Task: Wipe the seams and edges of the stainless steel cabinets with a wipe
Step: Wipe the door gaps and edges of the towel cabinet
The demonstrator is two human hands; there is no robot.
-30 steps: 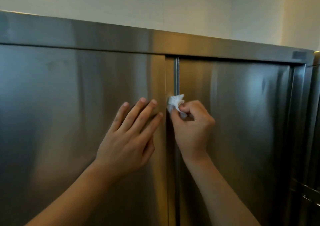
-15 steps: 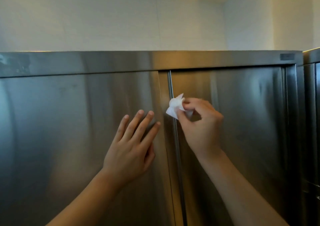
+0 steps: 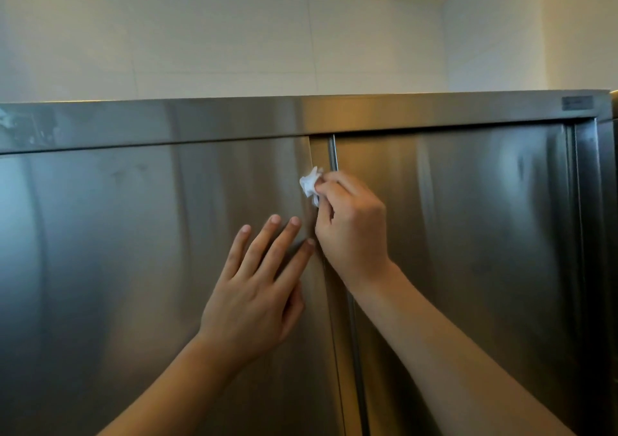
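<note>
One wipe (image 3: 310, 185), small, white, crumpled; soft and light, likely limp, so best pinched as a tight wad at the fingertips, which is how the right hand (image 3: 351, 231) grips it, pressed at the centre seam (image 3: 332, 154) between two steel doors, near the top rail (image 3: 434, 111). Left hand (image 3: 254, 288) flat, fingers straight, resting on the left door (image 3: 133, 251). Two hands, two doors, one vertical seam visible.
</note>
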